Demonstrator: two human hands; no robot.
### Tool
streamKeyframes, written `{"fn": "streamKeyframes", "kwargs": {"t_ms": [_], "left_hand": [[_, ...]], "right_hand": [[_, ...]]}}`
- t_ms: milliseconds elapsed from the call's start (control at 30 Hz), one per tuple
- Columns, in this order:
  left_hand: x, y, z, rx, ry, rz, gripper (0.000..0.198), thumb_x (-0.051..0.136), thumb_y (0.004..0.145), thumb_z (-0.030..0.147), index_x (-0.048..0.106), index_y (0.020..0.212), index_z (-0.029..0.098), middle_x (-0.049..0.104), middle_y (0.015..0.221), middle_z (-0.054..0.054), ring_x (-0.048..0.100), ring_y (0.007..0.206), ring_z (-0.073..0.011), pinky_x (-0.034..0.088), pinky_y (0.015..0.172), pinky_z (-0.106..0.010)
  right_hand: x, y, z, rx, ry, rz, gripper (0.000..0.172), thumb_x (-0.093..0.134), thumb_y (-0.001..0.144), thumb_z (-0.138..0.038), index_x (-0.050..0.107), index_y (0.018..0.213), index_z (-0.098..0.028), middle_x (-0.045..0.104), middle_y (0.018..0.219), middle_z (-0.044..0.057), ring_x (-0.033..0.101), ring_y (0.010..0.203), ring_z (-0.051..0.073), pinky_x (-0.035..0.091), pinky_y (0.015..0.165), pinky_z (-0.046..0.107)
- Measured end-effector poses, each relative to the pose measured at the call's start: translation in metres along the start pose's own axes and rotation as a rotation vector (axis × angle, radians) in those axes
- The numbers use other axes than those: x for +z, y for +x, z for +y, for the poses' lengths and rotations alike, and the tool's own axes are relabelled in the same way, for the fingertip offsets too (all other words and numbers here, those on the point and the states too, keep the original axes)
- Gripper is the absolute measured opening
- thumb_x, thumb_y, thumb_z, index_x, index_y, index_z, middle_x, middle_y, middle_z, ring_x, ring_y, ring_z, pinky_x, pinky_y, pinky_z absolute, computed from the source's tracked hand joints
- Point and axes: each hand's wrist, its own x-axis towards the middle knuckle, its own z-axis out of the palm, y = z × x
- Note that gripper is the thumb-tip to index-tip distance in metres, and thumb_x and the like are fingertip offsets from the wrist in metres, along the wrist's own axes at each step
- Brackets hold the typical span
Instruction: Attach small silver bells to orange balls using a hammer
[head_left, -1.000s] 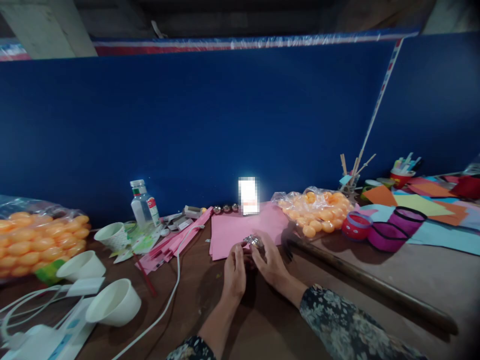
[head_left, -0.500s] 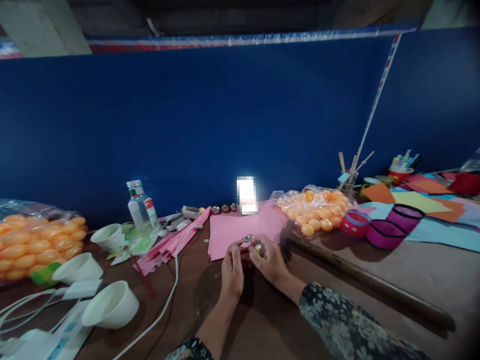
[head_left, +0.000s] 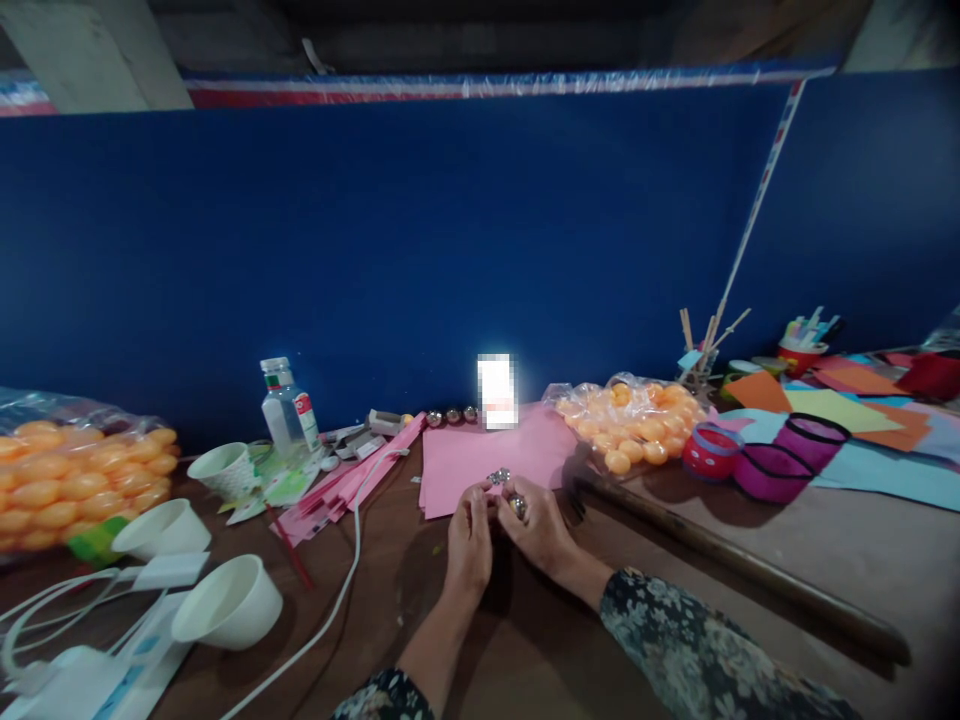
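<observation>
My left hand (head_left: 470,540) and my right hand (head_left: 538,525) are close together at the front edge of the pink paper sheets (head_left: 465,460). A shiny metallic ball (head_left: 517,506) is held in the curled fingers of my right hand. Small silvery pieces (head_left: 499,477) show just beyond the fingertips, over the paper. My left fingers are pressed together; what they hold, if anything, is too small to tell. A row of metallic balls (head_left: 453,415) lies along the back edge of the paper, beside a bright blurred rectangle (head_left: 497,392).
Bags of orange balls stand left (head_left: 82,480) and right (head_left: 637,425). A hammer-like wooden handle (head_left: 750,560) lies at right, near purple bands (head_left: 772,472) and coloured paper (head_left: 840,410). White cups (head_left: 232,605), a bottle (head_left: 283,410) and a cable (head_left: 337,600) are at left.
The view has shifted slightly. My hands have drawn a little closer together, and the metallic ball sits a bit lower between my right fingers.
</observation>
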Motion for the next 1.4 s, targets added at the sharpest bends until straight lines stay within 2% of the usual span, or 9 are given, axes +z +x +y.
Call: {"fn": "streamKeyframes", "kwargs": {"t_ms": [233, 333, 500, 700, 867, 1000, 1133, 1300, 1400], "left_hand": [[0.001, 0.001, -0.003, -0.006, -0.045, 0.001, 0.04, 0.04, 0.081, 0.047, 0.052, 0.102, 0.015, 0.062, 0.085, -0.007, 0.061, 0.067, -0.0156, 0.05, 0.059, -0.027], [-0.001, 0.003, -0.005, 0.001, -0.004, -0.012, 0.038, 0.043, 0.081, 0.045, 0.052, 0.104, 0.017, 0.061, 0.092, -0.008, 0.06, 0.065, -0.0138, 0.049, 0.06, -0.027], [0.0, 0.002, -0.005, 0.011, -0.021, -0.053, 0.036, 0.047, 0.079, 0.042, 0.056, 0.102, 0.016, 0.063, 0.097, -0.009, 0.06, 0.081, -0.0179, 0.048, 0.069, -0.028], [0.002, -0.002, 0.008, -0.088, -0.096, -0.006, 0.036, 0.048, 0.077, 0.045, 0.062, 0.094, 0.016, 0.067, 0.086, -0.006, 0.06, 0.078, -0.0177, 0.047, 0.07, -0.027], [-0.002, 0.0, 0.009, -0.157, -0.154, 0.056, 0.037, 0.053, 0.073, 0.046, 0.065, 0.087, 0.014, 0.068, 0.085, -0.007, 0.059, 0.084, -0.0203, 0.044, 0.076, -0.028], [-0.002, 0.002, 0.006, -0.249, -0.288, 0.01, 0.041, 0.056, 0.071, 0.048, 0.064, 0.089, 0.012, 0.068, 0.087, -0.008, 0.06, 0.083, -0.0204, 0.043, 0.076, -0.03], [0.001, 0.001, 0.006, -0.289, -0.523, -0.03, 0.033, 0.063, 0.068, 0.04, 0.061, 0.09, 0.014, 0.068, 0.084, -0.005, 0.062, 0.078, -0.0173, 0.044, 0.076, -0.029], [0.001, 0.0, 0.006, -0.345, -0.708, -0.139, 0.023, 0.066, 0.068, 0.024, 0.06, 0.09, 0.019, 0.067, 0.082, -0.001, 0.063, 0.073, -0.0126, 0.046, 0.075, -0.025], [0.0, 0.0, 0.006, -0.401, -0.772, -0.195, 0.019, 0.063, 0.072, 0.026, 0.061, 0.088, 0.018, 0.067, 0.08, -0.001, 0.063, 0.073, -0.0128, 0.047, 0.075, -0.026]], "right_hand": [[-0.001, 0.001, 0.003, -0.039, 0.071, 0.061, 0.013, 0.051, 0.078, -0.023, 0.05, 0.09, -0.017, 0.055, 0.082, 0.003, 0.053, 0.074, 0.015, 0.045, 0.068, 0.026], [0.001, 0.002, 0.008, -0.088, 0.108, 0.088, 0.026, 0.048, 0.077, -0.017, 0.045, 0.103, -0.017, 0.053, 0.095, 0.007, 0.052, 0.087, 0.017, 0.045, 0.079, 0.031], [0.001, 0.003, 0.011, -0.042, 0.166, 0.024, 0.04, 0.049, 0.081, -0.021, 0.035, 0.118, -0.02, 0.054, 0.105, 0.007, 0.054, 0.092, 0.018, 0.045, 0.081, 0.032], [-0.005, 0.001, 0.007, -0.07, 0.149, -0.047, 0.038, 0.047, 0.084, -0.028, 0.038, 0.119, -0.019, 0.056, 0.106, 0.008, 0.054, 0.095, 0.019, 0.044, 0.084, 0.032], [-0.004, -0.001, 0.005, -0.16, 0.12, -0.091, 0.036, 0.043, 0.086, -0.029, 0.041, 0.121, -0.019, 0.05, 0.12, 0.01, 0.045, 0.112, 0.021, 0.036, 0.096, 0.037], [-0.003, -0.002, 0.006, -0.2, 0.118, -0.106, 0.04, 0.046, 0.085, -0.031, 0.041, 0.123, -0.02, 0.047, 0.124, 0.01, 0.042, 0.115, 0.021, 0.033, 0.099, 0.038], [-0.002, -0.002, 0.007, -0.106, 0.162, -0.077, 0.052, 0.054, 0.079, -0.036, 0.036, 0.126, -0.02, 0.047, 0.123, 0.011, 0.044, 0.114, 0.022, 0.036, 0.096, 0.038], [-0.001, -0.001, 0.007, -0.036, 0.249, -0.064, 0.039, 0.053, 0.08, -0.034, 0.043, 0.116, -0.02, 0.053, 0.11, 0.008, 0.051, 0.102, 0.019, 0.043, 0.087, 0.032], [-0.002, 0.0, 0.006, -0.044, 0.26, -0.055, 0.034, 0.052, 0.081, -0.031, 0.045, 0.112, -0.02, 0.053, 0.108, 0.007, 0.051, 0.1, 0.019, 0.041, 0.089, 0.033]]}}
